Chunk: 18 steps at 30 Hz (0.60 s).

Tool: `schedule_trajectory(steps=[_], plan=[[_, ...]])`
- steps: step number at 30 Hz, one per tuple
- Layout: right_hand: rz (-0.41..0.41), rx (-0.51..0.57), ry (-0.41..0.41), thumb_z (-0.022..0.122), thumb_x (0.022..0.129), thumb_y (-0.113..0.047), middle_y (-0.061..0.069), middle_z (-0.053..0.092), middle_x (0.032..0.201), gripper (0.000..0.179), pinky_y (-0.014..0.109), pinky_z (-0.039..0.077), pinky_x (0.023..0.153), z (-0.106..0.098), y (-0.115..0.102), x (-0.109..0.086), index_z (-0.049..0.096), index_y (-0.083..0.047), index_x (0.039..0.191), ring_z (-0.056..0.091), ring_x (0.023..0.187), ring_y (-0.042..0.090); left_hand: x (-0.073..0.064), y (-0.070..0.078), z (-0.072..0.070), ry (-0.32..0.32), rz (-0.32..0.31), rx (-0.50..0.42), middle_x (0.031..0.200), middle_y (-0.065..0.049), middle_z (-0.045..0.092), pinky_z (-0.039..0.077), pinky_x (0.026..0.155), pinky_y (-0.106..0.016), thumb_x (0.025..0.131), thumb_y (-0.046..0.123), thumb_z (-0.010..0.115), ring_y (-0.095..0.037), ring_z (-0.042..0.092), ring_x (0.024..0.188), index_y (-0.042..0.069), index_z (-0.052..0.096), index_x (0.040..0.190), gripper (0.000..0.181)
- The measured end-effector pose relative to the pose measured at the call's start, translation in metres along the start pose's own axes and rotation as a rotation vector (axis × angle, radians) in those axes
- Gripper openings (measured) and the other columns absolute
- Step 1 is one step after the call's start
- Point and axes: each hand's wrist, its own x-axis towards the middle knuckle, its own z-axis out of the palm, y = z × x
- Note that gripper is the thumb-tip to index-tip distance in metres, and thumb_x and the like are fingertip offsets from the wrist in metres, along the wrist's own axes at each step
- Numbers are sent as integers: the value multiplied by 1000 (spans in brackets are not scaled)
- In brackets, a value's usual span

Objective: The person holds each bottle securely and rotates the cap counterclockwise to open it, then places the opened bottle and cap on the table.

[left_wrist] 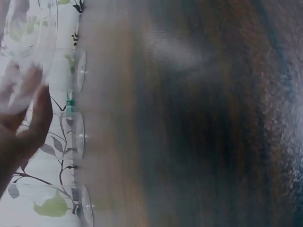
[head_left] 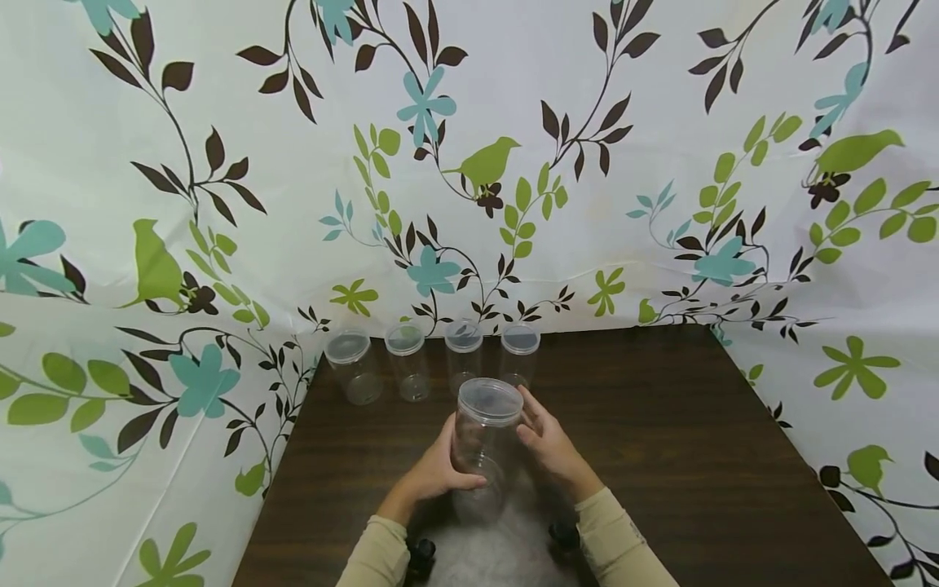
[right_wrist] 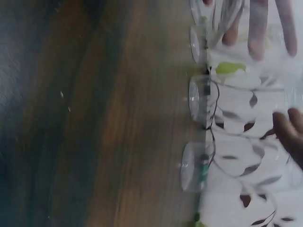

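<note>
Over table (head_left: 697, 424) | left hand (head_left: 431, 469) grips clear jar (head_left: 486, 436), indistinct low down | right hand (head_left: 553, 447) alongside, grip unclear

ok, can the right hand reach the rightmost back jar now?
Probably yes: the left hand grips the near jar, and the rightmost back jar looks unblocked on its right. The right hand just needs to leave the near jar's side.

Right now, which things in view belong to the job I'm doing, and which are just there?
Job:
clear jar
left hand, gripping it
right hand, beside the jar's lid
four similar jars behind, probably

Just there:
patterned backdrop
dark table
</note>
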Motion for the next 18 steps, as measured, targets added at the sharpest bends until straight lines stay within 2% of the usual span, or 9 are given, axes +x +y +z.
schedule_trajectory(steps=[4, 8, 12, 15, 18], plan=[[22, -114, 154, 63, 102, -18, 36, 22, 158, 82, 22, 41, 104, 19, -1, 0, 9, 12, 156, 35, 141, 48, 3, -4, 2, 144, 20, 179, 150, -11, 47, 40, 109, -40, 67, 23, 97, -25, 49, 132, 14, 18, 159, 121], [47, -154, 265, 66, 99, -8, 30, 31, 158, 78, 25, 42, 104, 33, -1, 2, 17, 6, 158, 35, 142, 47, 7, -4, 8, 225, 32, 290, 144, -11, 52, 44, 105, -47, 63, 20, 98, -25, 52, 130, 14, 21, 158, 122], [56, -112, 323, 68, 96, -4, 30, 42, 150, 76, 25, 45, 100, 40, -1, 5, 24, 0, 157, 44, 136, 45, 9, -4, 13, 255, 45, 371, 137, -13, 56, 46, 101, -49, 62, 18, 98, -27, 56, 124, 10, 22, 157, 122], [59, -75, 347, 70, 94, -4, 30, 46, 144, 76, 24, 47, 98, 42, -3, 6, 27, 0, 156, 51, 129, 45, 8, -3, 14, 247, 46, 387, 137, -12, 56, 46, 101, -48, 61, 19, 99, -26, 56, 123, 11, 22, 157, 123], [70, -80, 332, 72, 93, -7, 30, 49, 140, 75, 23, 48, 95, 40, -5, 7, 29, 1, 154, 55, 124, 42, 6, 0, 12, 225, 44, 363, 139, -10, 55, 46, 101, -46, 62, 20, 99, -24, 56, 123, 14, 22, 157, 122]])
